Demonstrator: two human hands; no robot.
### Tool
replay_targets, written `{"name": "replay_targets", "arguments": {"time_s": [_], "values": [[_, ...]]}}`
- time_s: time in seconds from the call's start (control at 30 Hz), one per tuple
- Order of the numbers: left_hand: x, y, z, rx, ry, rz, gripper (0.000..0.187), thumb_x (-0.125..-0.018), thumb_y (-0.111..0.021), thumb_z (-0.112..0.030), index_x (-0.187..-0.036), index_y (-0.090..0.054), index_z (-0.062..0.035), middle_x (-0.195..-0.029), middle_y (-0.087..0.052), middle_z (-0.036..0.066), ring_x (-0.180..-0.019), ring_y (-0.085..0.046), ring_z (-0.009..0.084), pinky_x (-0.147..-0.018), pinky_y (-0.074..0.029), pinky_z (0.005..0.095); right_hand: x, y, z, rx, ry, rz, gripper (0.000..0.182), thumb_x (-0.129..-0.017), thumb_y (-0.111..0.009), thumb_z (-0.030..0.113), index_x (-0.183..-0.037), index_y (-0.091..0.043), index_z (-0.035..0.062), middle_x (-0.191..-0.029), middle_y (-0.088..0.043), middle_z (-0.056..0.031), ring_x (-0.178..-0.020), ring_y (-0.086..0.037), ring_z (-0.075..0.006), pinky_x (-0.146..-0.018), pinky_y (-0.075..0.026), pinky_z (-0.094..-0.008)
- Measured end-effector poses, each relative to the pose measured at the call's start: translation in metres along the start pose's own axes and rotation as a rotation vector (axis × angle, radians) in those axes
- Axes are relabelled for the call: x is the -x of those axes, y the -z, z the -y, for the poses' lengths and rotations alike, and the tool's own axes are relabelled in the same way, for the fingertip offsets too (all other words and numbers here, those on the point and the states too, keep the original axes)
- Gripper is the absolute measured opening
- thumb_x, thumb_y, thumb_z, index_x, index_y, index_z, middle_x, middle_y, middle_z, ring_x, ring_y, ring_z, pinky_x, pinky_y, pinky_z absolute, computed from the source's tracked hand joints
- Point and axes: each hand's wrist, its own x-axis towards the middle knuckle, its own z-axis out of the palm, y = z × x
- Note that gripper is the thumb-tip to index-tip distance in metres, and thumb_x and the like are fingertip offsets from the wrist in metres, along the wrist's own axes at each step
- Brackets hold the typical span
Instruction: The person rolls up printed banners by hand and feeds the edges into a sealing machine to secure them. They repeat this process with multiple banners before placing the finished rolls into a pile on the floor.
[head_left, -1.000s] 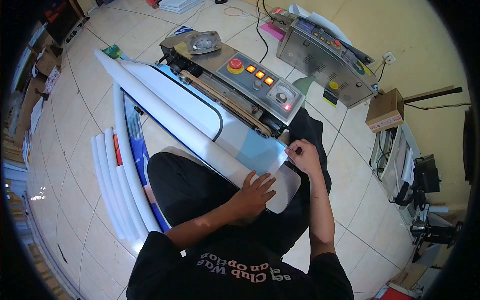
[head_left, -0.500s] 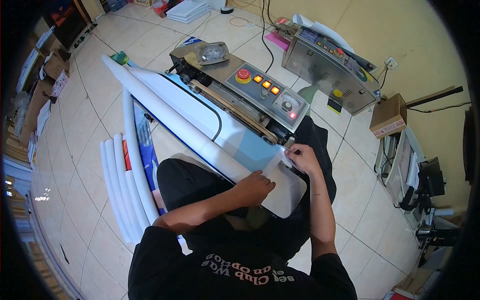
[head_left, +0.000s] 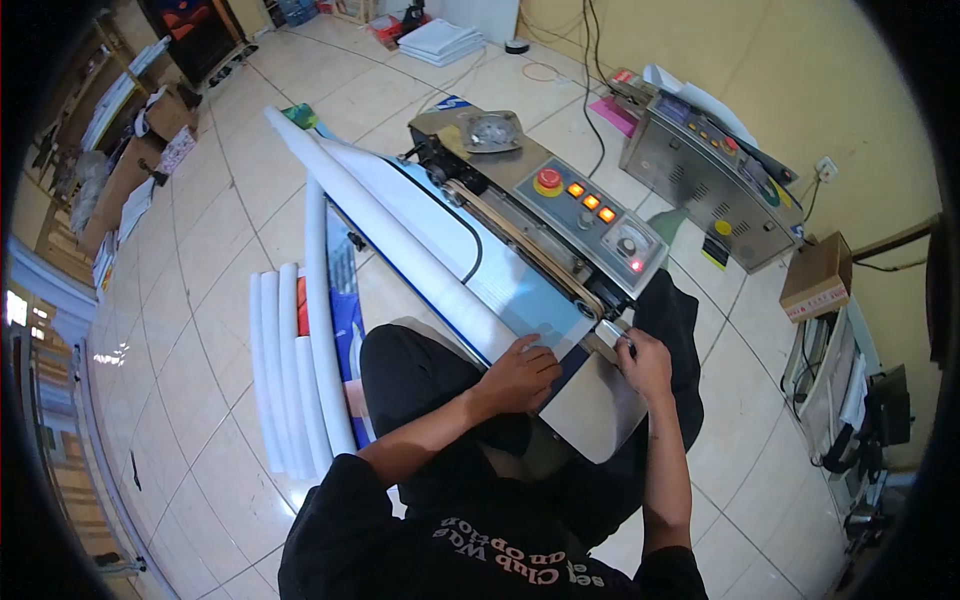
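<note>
A band sealing machine (head_left: 535,205) with an emergency stop button and lit orange switches lies in front of me. Beside its belt runs a light-blue and white sheet (head_left: 545,300), its outer side rolled into a long white roll (head_left: 390,235). My left hand (head_left: 518,375) lies on the sheet at the roll's near end, fingers bent and slightly apart. At the machine's near end my right hand (head_left: 645,365) has its fingers closed around something small and silvery, whose kind I cannot make out. Below that hand is a smooth pale plate (head_left: 595,405).
Several white rolls (head_left: 290,370) lie on the tiled floor to my left. A second metal machine (head_left: 705,170) stands by the wall, with a cardboard box (head_left: 815,275) at the right. A folded white stack (head_left: 440,42) sits at the back.
The view has shifted, moving the scene right and down. My right hand has gone from pinching the sheet's corner to closing on something small by the machine. The left fingers have loosened onto the sheet.
</note>
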Motion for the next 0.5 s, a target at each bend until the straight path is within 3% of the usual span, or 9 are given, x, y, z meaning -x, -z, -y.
{"name": "replay_targets", "arguments": {"time_s": [0.03,0.1,0.13,0.23,0.3,0.4,0.5], "values": [[0.005,0.003,-0.001,-0.013,0.008,-0.002,0.028,-0.074,-0.067,-0.015,-0.101,-0.064,-0.0084,-0.103,-0.063,0.006,-0.109,-0.058,0.0237,-0.108,-0.034,0.0487,0.001,-0.001,0.002,0.085,-0.005,-0.027,0.022,-0.087,-0.057,0.026,-0.087,-0.062,0.004,-0.081,-0.064,-0.0192,-0.077,-0.064,-0.0384,-0.068,-0.051,-0.0463],[0.015,0.008,-0.007,-0.012,0.211,-0.183,0.035,-0.073,-0.07,-0.019,-0.106,-0.064,-0.01,-0.114,-0.061,0.006,-0.12,-0.052,0.0226,-0.113,-0.026,0.0515,0.001,-0.002,0.002,0.091,0.0,-0.034,0.023,-0.088,-0.055,0.027,-0.087,-0.062,0.0048,-0.082,-0.065,-0.0193,-0.077,-0.065,-0.0388,-0.068,-0.051,-0.0476],[0.019,0.012,-0.012,-0.011,0.279,-0.139,0.044,-0.073,-0.072,-0.023,-0.114,-0.063,-0.0102,-0.12,-0.06,0.006,-0.127,-0.047,0.0242,-0.116,-0.02,0.0526,0.001,-0.002,0.001,0.107,-0.003,-0.04,0.023,-0.089,-0.055,0.027,-0.087,-0.062,0.0051,-0.082,-0.065,-0.0191,-0.077,-0.065,-0.0387,-0.067,-0.051,-0.0477],[0.028,0.021,-0.029,-0.128,0.369,-0.169,0.049,-0.069,-0.074,-0.023,-0.116,-0.064,-0.0104,-0.126,-0.059,0.006,-0.132,-0.045,0.024,-0.117,-0.016,0.0529,0.003,-0.001,0.006,0.12,-0.018,-0.035,0.022,-0.09,-0.054,0.026,-0.088,-0.062,0.0059,-0.085,-0.066,-0.0186,-0.077,-0.065,-0.0383,-0.067,-0.051,-0.0478],[0.039,0.017,-0.03,-0.117,0.38,-0.193,0.05,-0.07,-0.073,-0.017,-0.119,-0.064,-0.0107,-0.128,-0.059,0.007,-0.134,-0.044,0.0252,-0.118,-0.016,0.0538,0.003,-0.001,0.007,0.127,-0.021,-0.052,0.021,-0.09,-0.054,0.025,-0.088,-0.062,0.006,-0.085,-0.066,-0.0185,-0.077,-0.065,-0.0384,-0.067,-0.051,-0.0478],[0.04,0.029,-0.031,-0.053,0.345,-0.359,0.042,-0.071,-0.071,-0.009,-0.112,-0.066,-0.0092,-0.121,-0.063,0.007,-0.127,-0.051,0.0256,-0.115,-0.025,0.0552,0.002,-0.002,0.008,0.119,-0.025,-0.06,0.021,-0.091,-0.053,0.025,-0.087,-0.062,0.0057,-0.084,-0.066,-0.0189,-0.076,-0.064,-0.039,-0.066,-0.05,-0.0479],[0.036,0.026,-0.022,-0.065,0.368,-0.335,0.039,-0.072,-0.071,-0.01,-0.11,-0.067,-0.0084,-0.122,-0.063,0.006,-0.126,-0.052,0.0243,-0.115,-0.026,0.0551,0.004,-0.002,0.01,0.109,-0.027,-0.076,0.022,-0.091,-0.053,0.025,-0.086,-0.062,0.0055,-0.083,-0.065,-0.0193,-0.076,-0.064,-0.0397,-0.066,-0.05,-0.0479]]}}
